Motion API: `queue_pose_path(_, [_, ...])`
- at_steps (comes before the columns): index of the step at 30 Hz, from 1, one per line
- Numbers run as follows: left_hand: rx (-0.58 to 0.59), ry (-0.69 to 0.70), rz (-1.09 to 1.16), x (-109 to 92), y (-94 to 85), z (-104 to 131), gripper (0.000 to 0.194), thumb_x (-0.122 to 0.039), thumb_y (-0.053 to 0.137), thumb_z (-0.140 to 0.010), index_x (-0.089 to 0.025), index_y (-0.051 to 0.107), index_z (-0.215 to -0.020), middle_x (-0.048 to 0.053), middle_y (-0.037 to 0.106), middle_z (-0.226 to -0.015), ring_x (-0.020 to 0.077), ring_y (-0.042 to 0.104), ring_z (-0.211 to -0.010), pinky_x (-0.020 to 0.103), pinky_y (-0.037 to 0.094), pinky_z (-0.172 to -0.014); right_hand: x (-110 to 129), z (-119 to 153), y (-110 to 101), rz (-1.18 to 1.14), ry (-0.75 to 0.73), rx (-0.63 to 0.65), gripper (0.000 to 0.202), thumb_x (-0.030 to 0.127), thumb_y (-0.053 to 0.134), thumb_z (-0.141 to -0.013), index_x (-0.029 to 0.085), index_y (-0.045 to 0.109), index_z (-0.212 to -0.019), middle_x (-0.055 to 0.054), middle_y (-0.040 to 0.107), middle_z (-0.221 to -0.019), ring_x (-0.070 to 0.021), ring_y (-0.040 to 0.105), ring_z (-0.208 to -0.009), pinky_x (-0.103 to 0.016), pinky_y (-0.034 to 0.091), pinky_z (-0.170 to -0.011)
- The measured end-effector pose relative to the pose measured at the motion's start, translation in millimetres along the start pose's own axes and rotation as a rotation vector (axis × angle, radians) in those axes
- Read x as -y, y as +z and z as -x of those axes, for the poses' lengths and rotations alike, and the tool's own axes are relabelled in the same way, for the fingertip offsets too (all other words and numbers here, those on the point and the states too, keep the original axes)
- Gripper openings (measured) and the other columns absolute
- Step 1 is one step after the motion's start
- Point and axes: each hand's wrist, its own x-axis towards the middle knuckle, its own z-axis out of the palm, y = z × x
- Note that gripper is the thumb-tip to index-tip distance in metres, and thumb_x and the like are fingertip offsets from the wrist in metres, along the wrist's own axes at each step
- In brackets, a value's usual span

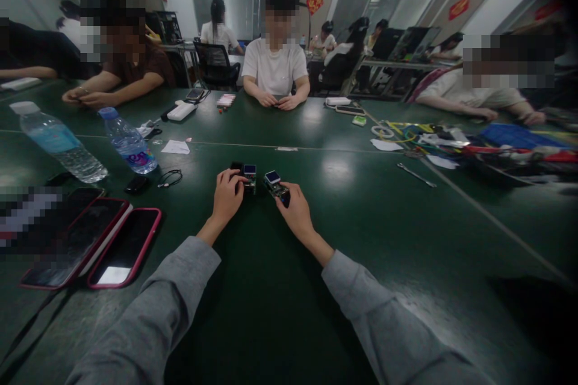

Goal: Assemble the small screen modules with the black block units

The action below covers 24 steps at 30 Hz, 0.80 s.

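Observation:
My left hand [227, 195] is closed around the side of a small circuit board with a screen [250, 171], its fingertips on the board's left edge. A small black piece [236, 166] shows just behind those fingers; whether it belongs to the board I cannot tell. A second small circuit board with a screen [273, 178] is gripped between thumb and fingers of my right hand [295, 209], tilted to the left. The two boards are close together but apart, with a narrow gap of green table [271, 264] between them.
To the left are a large water bottle [67, 147], a smaller bottle [130, 143] and a phone in a red case [127, 246]. A wrench [416, 174] lies right, before a heap of cables and tools [478, 147]. Across the table sits a person in white [276, 69].

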Motion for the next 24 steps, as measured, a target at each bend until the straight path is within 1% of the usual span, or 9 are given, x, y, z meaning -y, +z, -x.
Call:
queue_pose_path(3, [0.000,0.003,0.004,-0.4,-0.2,-0.4,0.021,-0.017,0.048,-0.091,-0.023,0.068,-0.097,0.007,0.058,-0.123,0.0268,0.044,-0.125,0.052,0.041,-0.107,-1.3,-0.8,0.2,-0.128,0.079,0.006,0.037,0.029,0.054,-0.088,0.019,0.049,-0.124,-0.011,0.062,-0.112,-0.0243,0.061,-0.102,-0.043,0.050,-0.091])
queue_pose_path(6, [-0.003,-0.002,0.007,-0.3,-0.2,-0.4,0.021,-0.017,0.048,-0.091,-0.023,0.068,-0.097,0.007,0.058,-0.123,0.0268,0.045,-0.124,0.051,0.041,-0.107,-5.6,-2.0,1.3,-0.136,0.138,0.007,0.032,0.032,0.047,-0.092,0.017,0.053,-0.119,-0.012,0.064,-0.106,-0.0243,0.061,-0.097,-0.044,0.050,-0.088])
queue_pose_path(9, [-0.004,0.001,0.015,-0.3,-0.1,0.0,0.021,-0.017,0.048,-0.090,-0.023,0.068,-0.096,0.007,0.058,-0.123,0.0269,0.045,-0.124,0.051,0.041,-0.107,-9.4,-2.7,1.8,-0.065,0.129,-0.035,0.031,0.035,0.043,-0.094,0.016,0.057,-0.114,-0.013,0.062,-0.107,-0.0269,0.056,-0.102,-0.047,0.048,-0.089])
queue_pose_path(11, [-0.006,0.003,0.019,-0.4,-0.2,0.3,0.021,-0.017,0.048,-0.090,-0.023,0.068,-0.096,0.008,0.058,-0.123,0.0267,0.044,-0.124,0.050,0.041,-0.108,-9.9,-2.6,1.8,-0.039,0.118,-0.051,0.035,0.040,0.046,-0.094,0.016,0.057,-0.116,-0.015,0.061,-0.110,-0.0280,0.055,-0.104,-0.047,0.048,-0.089])
queue_pose_path(13, [-0.009,0.003,0.017,-0.5,-0.2,0.4,0.021,-0.017,0.048,-0.090,-0.023,0.068,-0.096,0.007,0.058,-0.123,0.0268,0.044,-0.125,0.050,0.041,-0.108,-9.2,-2.1,1.9,-0.041,0.086,-0.029,0.041,0.044,0.052,-0.091,0.015,0.055,-0.120,-0.015,0.060,-0.113,-0.0278,0.055,-0.104,-0.046,0.049,-0.089])
queue_pose_path(16, [-0.011,0.005,0.015,-0.5,0.1,0.3,0.022,-0.017,0.048,-0.091,-0.023,0.068,-0.096,0.007,0.058,-0.124,0.0270,0.044,-0.125,0.050,0.041,-0.108,-7.7,-1.4,2.4,-0.058,0.046,0.018,0.042,0.041,0.056,-0.089,0.016,0.054,-0.122,-0.014,0.061,-0.114,-0.0268,0.058,-0.103,-0.045,0.049,-0.090])
queue_pose_path(19, [-0.010,0.004,0.011,-0.1,0.5,0.2,0.022,-0.017,0.048,-0.090,-0.023,0.068,-0.097,0.008,0.058,-0.124,0.0270,0.044,-0.125,0.050,0.041,-0.108,-7.1,-1.7,2.0,-0.117,0.072,0.029,0.037,0.040,0.049,-0.093,0.017,0.055,-0.122,-0.013,0.063,-0.114,-0.0258,0.060,-0.103,-0.043,0.049,-0.089])
queue_pose_path(21, [-0.007,-0.004,0.005,0.1,0.6,0.2,0.022,-0.017,0.048,-0.090,-0.024,0.068,-0.097,0.007,0.058,-0.124,0.0273,0.044,-0.125,0.051,0.042,-0.107,-6.8,-2.1,0.8,-0.145,0.095,0.027,0.037,0.040,0.044,-0.095,0.016,0.055,-0.122,-0.013,0.063,-0.112,-0.0249,0.060,-0.102,-0.042,0.049,-0.088])
queue_pose_path(24, [-0.002,-0.009,0.005,0.3,0.4,0.5,0.022,-0.017,0.048,-0.090,-0.023,0.068,-0.097,0.007,0.058,-0.124,0.0274,0.044,-0.125,0.051,0.042,-0.107,-7.4,-3.3,-0.9,-0.096,0.102,-0.004,0.038,0.039,0.040,-0.096,0.015,0.057,-0.121,-0.013,0.063,-0.111,-0.0251,0.058,-0.101,-0.042,0.047,-0.089])
